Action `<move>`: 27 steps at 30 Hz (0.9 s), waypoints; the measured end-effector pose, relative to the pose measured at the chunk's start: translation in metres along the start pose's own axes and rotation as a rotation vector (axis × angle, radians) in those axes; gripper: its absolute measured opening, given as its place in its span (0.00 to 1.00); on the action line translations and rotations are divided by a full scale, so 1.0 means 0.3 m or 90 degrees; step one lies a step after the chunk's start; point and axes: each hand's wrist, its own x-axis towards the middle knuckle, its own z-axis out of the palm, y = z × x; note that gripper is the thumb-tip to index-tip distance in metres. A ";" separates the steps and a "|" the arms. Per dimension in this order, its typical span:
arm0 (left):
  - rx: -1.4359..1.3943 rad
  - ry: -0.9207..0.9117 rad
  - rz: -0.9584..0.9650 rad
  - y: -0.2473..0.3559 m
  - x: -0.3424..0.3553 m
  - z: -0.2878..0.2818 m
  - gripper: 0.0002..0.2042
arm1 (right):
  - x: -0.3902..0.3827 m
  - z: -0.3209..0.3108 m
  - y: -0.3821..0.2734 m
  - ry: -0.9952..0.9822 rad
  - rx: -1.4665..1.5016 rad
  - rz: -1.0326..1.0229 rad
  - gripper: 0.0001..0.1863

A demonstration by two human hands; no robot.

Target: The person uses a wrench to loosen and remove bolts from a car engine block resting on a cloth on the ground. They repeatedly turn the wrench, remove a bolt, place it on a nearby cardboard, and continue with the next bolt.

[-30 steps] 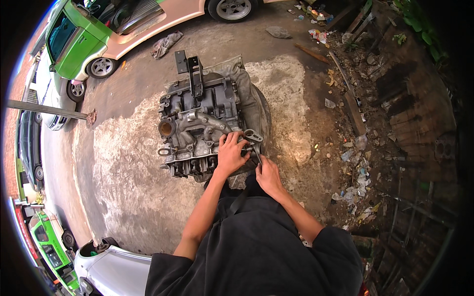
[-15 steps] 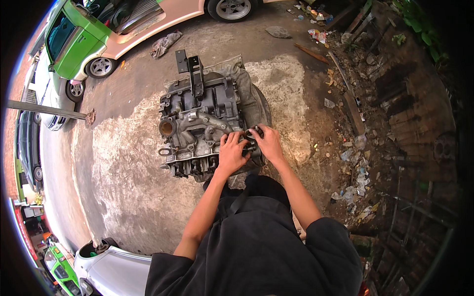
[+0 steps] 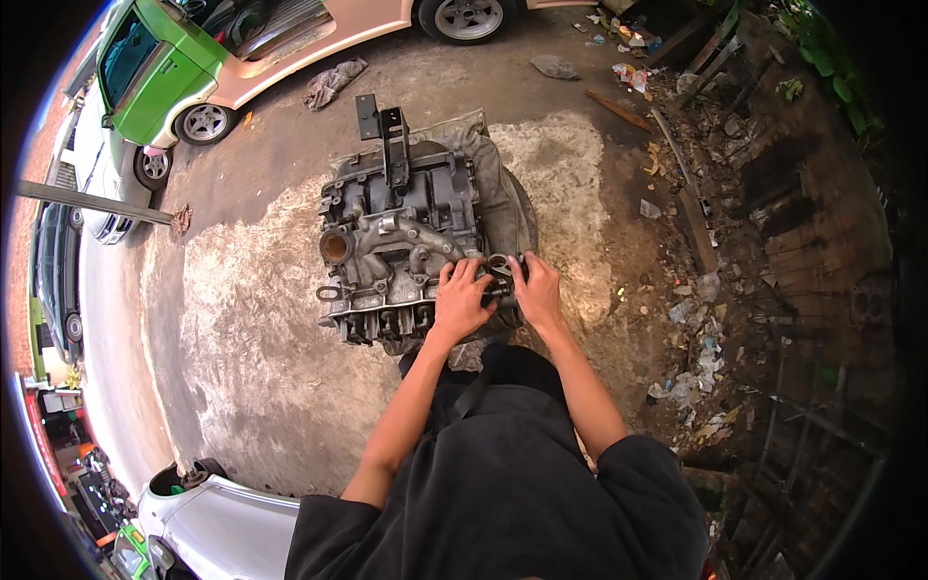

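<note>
A grey and black engine block lies in front of me, with a cast-metal manifold on its top. At its near right end is a small round metal ring-shaped part. My left hand rests on that end, fingers bent over the metal and thumb toward the ring, closed on a part hidden beneath it. Right beside the ring, my right hand has its fingers curled at its right side. What its fingertips grip is too small to make out.
A black bracket stands up from the engine's far side. Grey cloth lies beneath its right side. A green and pink vehicle is parked at the far left, a silver car at the near left. Litter lines the right.
My right hand has drawn back a little to the right, uncovering the ring-shaped part. My left hand stays on the engine's near right end.
</note>
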 end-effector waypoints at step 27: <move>-0.005 0.000 0.002 0.004 0.006 -0.005 0.16 | -0.226 -0.050 0.115 0.094 0.372 0.213 0.13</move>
